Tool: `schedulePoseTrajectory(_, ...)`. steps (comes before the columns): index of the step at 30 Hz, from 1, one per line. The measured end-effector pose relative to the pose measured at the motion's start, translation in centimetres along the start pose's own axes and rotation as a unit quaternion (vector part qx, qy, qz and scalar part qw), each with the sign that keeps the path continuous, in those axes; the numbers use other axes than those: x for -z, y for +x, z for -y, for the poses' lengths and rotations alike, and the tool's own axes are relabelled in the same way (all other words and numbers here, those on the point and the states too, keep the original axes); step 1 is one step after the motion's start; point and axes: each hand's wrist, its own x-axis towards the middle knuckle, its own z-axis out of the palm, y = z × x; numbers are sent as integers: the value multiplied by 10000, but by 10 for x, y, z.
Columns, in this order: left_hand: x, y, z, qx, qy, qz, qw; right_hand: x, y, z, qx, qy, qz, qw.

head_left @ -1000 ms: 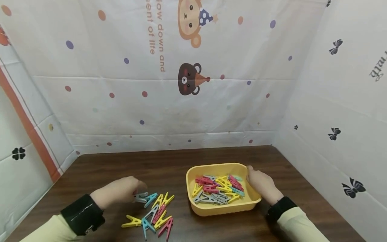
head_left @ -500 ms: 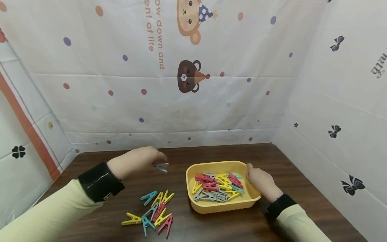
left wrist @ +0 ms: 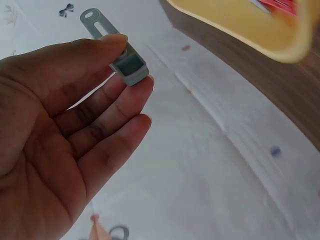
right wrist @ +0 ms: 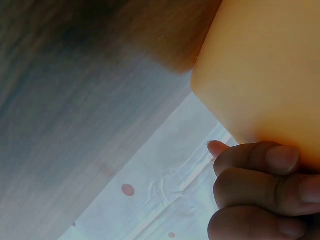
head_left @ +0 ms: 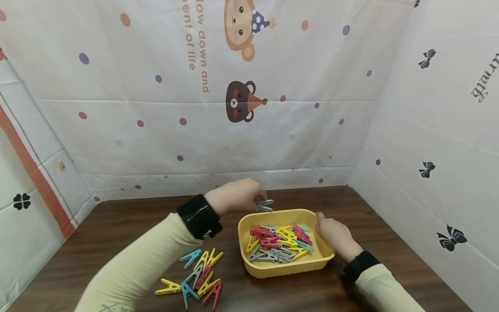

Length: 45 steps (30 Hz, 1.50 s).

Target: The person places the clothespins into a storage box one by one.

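My left hand pinches a grey clothespin between thumb and fingers, just above the far left rim of the yellow basket. In the left wrist view the clothespin shows between thumb tip and fingertips. My right hand grips the right side of the basket; the right wrist view shows its curled fingers against the basket's outer wall. Red, yellow, grey and blue clothespins lie inside the basket.
A loose pile of yellow, blue, grey and red clothespins lies on the brown wooden table, left of the basket and beside the left sleeve. A printed white cloth hangs behind the table and along both sides.
My left hand has picked the grey clothespin off the pile, lifted it and carried it right to the basket. The right hand has stayed on the basket's side.
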Motion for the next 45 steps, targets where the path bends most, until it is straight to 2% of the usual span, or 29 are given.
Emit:
schedulePoseTrajectory(2,-4,13,-5,-112,-145,16,9998,-1,0,0,22,12,-5,10000)
schedulePoseTrajectory(6,-16,36,-14,-70,-448,93,9989,-1,0,1,52,21,-2,10000)
schedulePoseTrajectory(8,-25,47,-19,-17,-487,130,9987,-1,0,1,21,16,-12,10000)
schedulePoseTrajectory(11,-41,62,-26,-11,-298,256,9992,1,0,1,-44,40,12,10000)
schedulePoseTrajectory(15,-60,76,-34,12,-110,507,9987,2,0,0,-91,135,77,9998)
schedulePoseTrajectory(19,-71,85,-39,61,-210,592,9980,4,1,1,-93,192,127,9997)
schedulePoseTrajectory(28,-92,100,-41,233,-88,624,9977,3,-1,2,110,28,-44,9999)
schedulePoseTrajectory(36,-114,98,-39,363,-127,765,9963,-3,-3,2,-30,149,30,9999)
schedulePoseTrajectory(45,-120,98,-40,342,-50,623,9975,0,-1,0,-176,160,26,9997)
